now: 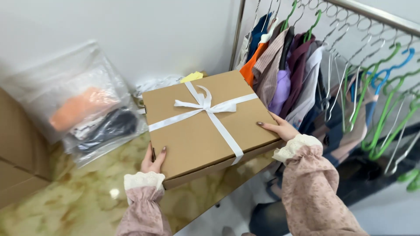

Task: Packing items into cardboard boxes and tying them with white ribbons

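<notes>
Marbled yellow floor (78,192) lies below me, with a clothes rack (332,65) at my right. My left hand (153,161) and right hand (280,127) clasp opposite edges of a flat cardboard box (192,135) tied with white ribbon (205,105), held level in front of me.

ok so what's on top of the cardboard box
A white ribbon crosses the lid of the cardboard box and is tied in a bow. The lid is shut, so its contents are hidden.
</notes>
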